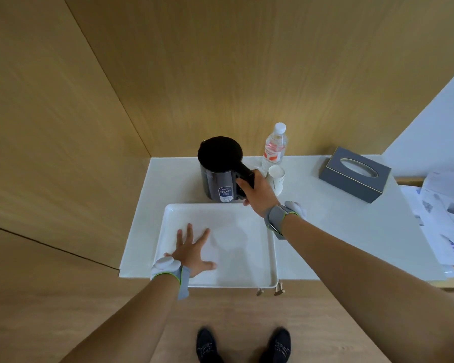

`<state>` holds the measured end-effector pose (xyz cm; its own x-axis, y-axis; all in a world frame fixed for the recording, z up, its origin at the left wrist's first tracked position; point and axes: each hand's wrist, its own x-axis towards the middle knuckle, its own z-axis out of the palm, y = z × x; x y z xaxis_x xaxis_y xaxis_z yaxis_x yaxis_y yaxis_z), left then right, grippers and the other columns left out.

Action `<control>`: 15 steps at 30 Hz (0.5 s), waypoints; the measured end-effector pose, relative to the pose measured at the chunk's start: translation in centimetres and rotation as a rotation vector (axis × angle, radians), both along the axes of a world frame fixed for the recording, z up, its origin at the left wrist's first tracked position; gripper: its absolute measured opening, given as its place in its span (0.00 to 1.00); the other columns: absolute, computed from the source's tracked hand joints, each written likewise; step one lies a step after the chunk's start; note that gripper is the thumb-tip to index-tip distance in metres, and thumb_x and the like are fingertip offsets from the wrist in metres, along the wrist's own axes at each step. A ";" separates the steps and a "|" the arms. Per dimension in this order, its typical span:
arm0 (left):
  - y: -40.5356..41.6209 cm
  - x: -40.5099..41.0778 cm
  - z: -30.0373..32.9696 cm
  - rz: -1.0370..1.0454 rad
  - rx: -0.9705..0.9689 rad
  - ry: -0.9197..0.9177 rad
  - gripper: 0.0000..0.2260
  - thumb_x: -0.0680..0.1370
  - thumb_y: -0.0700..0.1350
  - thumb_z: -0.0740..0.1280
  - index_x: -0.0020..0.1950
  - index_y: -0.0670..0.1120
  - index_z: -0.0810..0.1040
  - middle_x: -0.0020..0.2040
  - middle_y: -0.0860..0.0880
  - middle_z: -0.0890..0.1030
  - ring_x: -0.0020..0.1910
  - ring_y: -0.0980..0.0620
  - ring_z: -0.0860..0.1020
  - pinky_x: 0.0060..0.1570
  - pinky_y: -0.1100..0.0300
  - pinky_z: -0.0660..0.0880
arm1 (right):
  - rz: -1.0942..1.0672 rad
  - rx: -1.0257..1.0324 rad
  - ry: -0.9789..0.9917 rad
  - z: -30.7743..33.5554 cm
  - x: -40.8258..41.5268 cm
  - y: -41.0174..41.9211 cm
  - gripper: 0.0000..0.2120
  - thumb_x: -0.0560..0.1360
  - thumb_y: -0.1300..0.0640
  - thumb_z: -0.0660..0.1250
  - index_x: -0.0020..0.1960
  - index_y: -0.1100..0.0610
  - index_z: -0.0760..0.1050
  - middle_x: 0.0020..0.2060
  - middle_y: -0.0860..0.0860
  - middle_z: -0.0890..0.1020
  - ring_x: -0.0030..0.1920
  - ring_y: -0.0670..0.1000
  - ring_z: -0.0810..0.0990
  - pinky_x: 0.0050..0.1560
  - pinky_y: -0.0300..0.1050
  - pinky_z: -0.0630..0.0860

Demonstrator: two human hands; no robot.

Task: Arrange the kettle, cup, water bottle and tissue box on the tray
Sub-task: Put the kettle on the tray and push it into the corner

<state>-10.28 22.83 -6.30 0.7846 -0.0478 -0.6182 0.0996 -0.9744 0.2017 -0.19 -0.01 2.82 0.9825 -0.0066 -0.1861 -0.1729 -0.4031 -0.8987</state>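
A black kettle [216,174] stands on the white counter just behind the white tray [247,281]. My right hand [258,195] is closed around the kettle's handle. My left hand [192,250] lies flat with fingers spread on the tray's left part. A white paper cup [276,178] stands right of the kettle, partly behind my right hand. Behind the cup is a clear water bottle [274,146] with a white cap and a red label. A grey tissue box [354,174] sits farther right on the counter.
Wooden walls close in the counter [338,231] at the back and left. Loose papers [440,213] lie at the counter's right end. The tray's front edge overhangs the counter edge slightly. My feet show on the wooden floor below.
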 end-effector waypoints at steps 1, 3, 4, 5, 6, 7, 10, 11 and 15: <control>0.3 0.2 0.1 -0.005 0.003 0.001 0.51 0.66 0.71 0.71 0.78 0.70 0.39 0.81 0.53 0.29 0.81 0.41 0.33 0.68 0.24 0.56 | -0.007 -0.019 -0.008 0.1 -0.6 -0.7 0.11 0.82 0.50 0.64 0.57 0.57 0.68 0.42 0.50 0.80 0.25 0.47 0.79 0.31 0.40 0.78; 0.4 0.8 0.3 -0.035 0.003 -0.003 0.52 0.67 0.70 0.71 0.79 0.68 0.40 0.81 0.50 0.30 0.81 0.38 0.34 0.73 0.30 0.56 | -0.043 -0.037 -0.019 0.6 -2.0 -2.8 0.11 0.82 0.50 0.64 0.57 0.56 0.68 0.42 0.52 0.80 0.27 0.49 0.78 0.31 0.37 0.76; 0.6 1.1 0.5 -0.041 0.004 -0.004 0.52 0.67 0.70 0.71 0.80 0.67 0.40 0.82 0.48 0.31 0.81 0.36 0.35 0.75 0.33 0.55 | -0.059 -0.041 -0.022 0.7 -2.6 -3.6 0.11 0.82 0.50 0.64 0.56 0.56 0.68 0.42 0.52 0.80 0.28 0.50 0.78 0.30 0.34 0.73; 0.7 1.3 0.7 -0.045 0.006 -0.002 0.52 0.67 0.70 0.71 0.80 0.65 0.40 0.82 0.47 0.32 0.80 0.35 0.35 0.77 0.35 0.54 | -0.076 -0.045 -0.027 0.8 -3.2 -4.3 0.11 0.82 0.50 0.64 0.57 0.57 0.68 0.42 0.52 0.80 0.29 0.50 0.78 0.29 0.32 0.72; 0.8 1.5 0.8 -0.046 0.006 0.003 0.52 0.68 0.70 0.71 0.81 0.65 0.40 0.82 0.47 0.32 0.80 0.34 0.35 0.77 0.36 0.53 | -0.095 -0.048 -0.028 0.8 -3.8 -5.0 0.11 0.82 0.51 0.64 0.57 0.58 0.69 0.42 0.52 0.80 0.30 0.50 0.78 0.29 0.33 0.71; 0.8 1.7 0.8 -0.045 0.004 0.006 0.52 0.68 0.70 0.71 0.81 0.64 0.40 0.82 0.46 0.32 0.80 0.34 0.35 0.78 0.36 0.53 | -0.118 -0.048 -0.023 0.8 -4.5 -5.7 0.11 0.82 0.51 0.64 0.57 0.58 0.69 0.41 0.52 0.80 0.31 0.50 0.77 0.31 0.34 0.71; 0.8 1.5 0.8 -0.036 -0.006 0.002 0.51 0.70 0.68 0.72 0.81 0.63 0.41 0.82 0.46 0.32 0.80 0.34 0.35 0.78 0.36 0.53 | -0.190 -0.057 -0.021 1.0 -7.0 -8.0 0.13 0.82 0.49 0.64 0.58 0.59 0.70 0.38 0.52 0.80 0.31 0.51 0.76 0.34 0.39 0.73; 1.1 1.5 0.8 -0.024 -0.004 -0.005 0.51 0.70 0.67 0.72 0.82 0.63 0.41 0.82 0.45 0.32 0.80 0.34 0.35 0.78 0.36 0.52 | -0.204 -0.047 -0.027 1.0 -7.6 -8.3 0.13 0.82 0.49 0.64 0.57 0.59 0.70 0.38 0.54 0.80 0.30 0.51 0.76 0.35 0.43 0.74; -1.5 1.5 0.4 0.020 0.012 -0.001 0.53 0.70 0.68 0.72 0.83 0.57 0.40 0.81 0.41 0.32 0.79 0.31 0.34 0.77 0.35 0.51 | -0.306 -0.036 -0.036 0.6 -11.1 -11.2 0.13 0.82 0.49 0.64 0.56 0.59 0.71 0.40 0.60 0.82 0.31 0.54 0.75 0.38 0.52 0.76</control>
